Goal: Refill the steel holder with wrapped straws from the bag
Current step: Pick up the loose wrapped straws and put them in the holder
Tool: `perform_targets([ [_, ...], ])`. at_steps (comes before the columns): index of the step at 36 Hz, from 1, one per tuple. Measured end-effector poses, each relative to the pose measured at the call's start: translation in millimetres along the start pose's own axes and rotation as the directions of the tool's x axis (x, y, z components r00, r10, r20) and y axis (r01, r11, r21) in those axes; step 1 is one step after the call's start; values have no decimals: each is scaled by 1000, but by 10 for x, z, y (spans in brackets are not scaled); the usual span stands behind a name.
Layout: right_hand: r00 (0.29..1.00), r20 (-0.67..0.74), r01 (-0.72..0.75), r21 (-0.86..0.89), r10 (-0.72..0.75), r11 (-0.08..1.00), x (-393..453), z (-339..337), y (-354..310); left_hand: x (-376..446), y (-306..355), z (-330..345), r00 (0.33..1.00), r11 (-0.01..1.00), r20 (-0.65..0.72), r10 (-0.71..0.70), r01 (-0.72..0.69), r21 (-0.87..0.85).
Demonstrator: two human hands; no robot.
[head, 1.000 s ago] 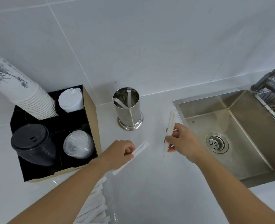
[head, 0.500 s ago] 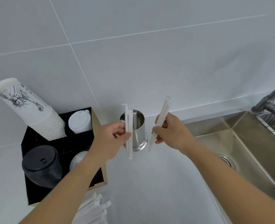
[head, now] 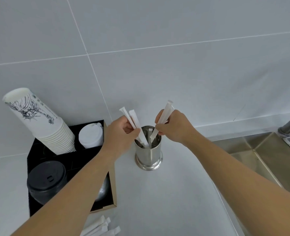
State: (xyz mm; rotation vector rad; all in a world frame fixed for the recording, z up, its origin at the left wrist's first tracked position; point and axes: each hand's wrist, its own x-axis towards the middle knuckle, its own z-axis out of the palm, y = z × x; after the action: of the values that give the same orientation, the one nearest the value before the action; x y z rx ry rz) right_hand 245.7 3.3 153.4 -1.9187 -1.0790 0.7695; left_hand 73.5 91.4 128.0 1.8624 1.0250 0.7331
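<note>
The left hand (head: 122,133) grips two wrapped straws (head: 134,121), their lower ends inside the steel holder (head: 148,154). The right hand (head: 173,128) pinches another wrapped straw (head: 163,116) over its rim.

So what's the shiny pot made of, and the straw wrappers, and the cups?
The pot looks like polished steel: silvery, with soft reflections. The wrappers seem to be thin white paper or plastic film, matte and slightly see-through; which one is unclear. The cups look like white paper with a printed drawing and rolled rims.
</note>
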Motion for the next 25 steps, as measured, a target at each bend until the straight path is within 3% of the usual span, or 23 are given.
perform_targets([
  [9, 998, 24, -59, -68, 60, 996, 221, 154, 56, 175, -160, 63, 999, 996, -34, -19, 21, 83],
  [16, 999, 20, -33, -158, 37, 987, 368, 280, 80, 264, -192, 127, 998, 968, 47, 41, -52, 247],
  [21, 1000, 30, 5, -183, 1, 983, 423, 344, 95, 297, -254, 141, 992, 942, 127, 4, -47, 333],
  [25, 998, 59, 1, -310, 18, 951, 455, 384, 125, 291, -278, 156, 983, 922, 181, -15, -57, 384],
])
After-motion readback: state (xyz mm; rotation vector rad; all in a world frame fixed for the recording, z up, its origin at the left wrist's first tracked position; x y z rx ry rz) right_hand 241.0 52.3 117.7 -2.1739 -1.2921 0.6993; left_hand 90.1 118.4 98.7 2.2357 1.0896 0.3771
